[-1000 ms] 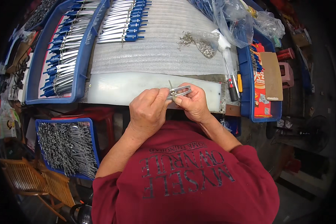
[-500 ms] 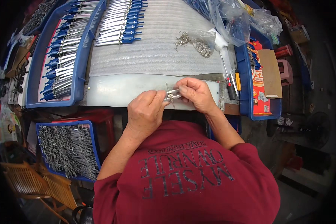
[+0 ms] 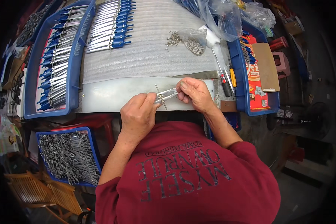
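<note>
My left hand (image 3: 139, 115) is closed on the near end of a small silver metal assembly (image 3: 167, 96). The piece has two slim arms side by side, brass-coloured fittings near its middle and a thin rod crossing it. It is held above a pale, smooth board (image 3: 112, 91). My right hand (image 3: 193, 94) is at the far right end of the arms, its thumb and fingers pinched together. Whether the right fingertips touch the arm ends or hold something tiny cannot be made out.
Silver pieces with blue ends (image 3: 108, 33) lie in a row on foam sheet (image 3: 145, 56); more fill the left blue tray (image 3: 72, 74). Loose small metal pins (image 3: 173, 38), a plastic bag (image 3: 227, 22) and screwdrivers (image 3: 226, 85) are farther back. Below left stands a crate of metal parts (image 3: 69, 156).
The assembly has tilted and moved slightly left with my left hand. My right fingers, earlier over its right end, have shifted off, so the arm ends show. The whole view has shifted a little.
</note>
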{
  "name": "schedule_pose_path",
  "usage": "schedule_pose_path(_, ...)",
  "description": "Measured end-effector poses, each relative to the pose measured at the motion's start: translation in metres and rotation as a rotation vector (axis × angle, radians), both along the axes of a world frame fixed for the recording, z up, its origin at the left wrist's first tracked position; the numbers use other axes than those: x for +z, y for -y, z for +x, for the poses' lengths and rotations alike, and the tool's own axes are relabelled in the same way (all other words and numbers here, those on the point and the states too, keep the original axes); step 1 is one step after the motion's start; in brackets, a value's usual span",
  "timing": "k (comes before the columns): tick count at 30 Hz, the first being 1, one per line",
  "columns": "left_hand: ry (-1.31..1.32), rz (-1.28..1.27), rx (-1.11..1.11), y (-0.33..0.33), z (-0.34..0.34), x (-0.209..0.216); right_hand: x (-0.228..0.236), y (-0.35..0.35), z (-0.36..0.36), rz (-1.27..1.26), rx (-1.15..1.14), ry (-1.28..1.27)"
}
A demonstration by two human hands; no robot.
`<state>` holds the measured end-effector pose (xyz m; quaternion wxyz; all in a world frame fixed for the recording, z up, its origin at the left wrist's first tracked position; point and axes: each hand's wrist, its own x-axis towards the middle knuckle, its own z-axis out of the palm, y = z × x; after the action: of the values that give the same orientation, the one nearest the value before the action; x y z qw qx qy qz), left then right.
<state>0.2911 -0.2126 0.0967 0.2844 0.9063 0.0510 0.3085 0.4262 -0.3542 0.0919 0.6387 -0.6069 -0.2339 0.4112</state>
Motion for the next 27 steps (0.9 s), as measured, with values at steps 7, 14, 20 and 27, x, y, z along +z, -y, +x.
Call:
schedule_pose_path(7, -0.009, -0.014, -0.006, 0.0, 0.001, -0.002, 0.004, -0.001, -0.004, -0.008, 0.07, 0.035)
schedule_pose_path(14, -0.058, -0.037, -0.068, -0.003, 0.003, 0.001, 0.01, -0.006, -0.005, -0.01, 0.055, 0.037)
schedule_pose_path(20, -0.117, -0.106, -0.114, -0.004, 0.006, 0.007, 0.005, -0.008, -0.007, -0.019, -0.014, 0.036)
schedule_pose_path(27, -0.133, -0.083, -0.103, -0.003, 0.01, 0.007, 0.006, -0.01, -0.007, -0.027, -0.058, 0.024)
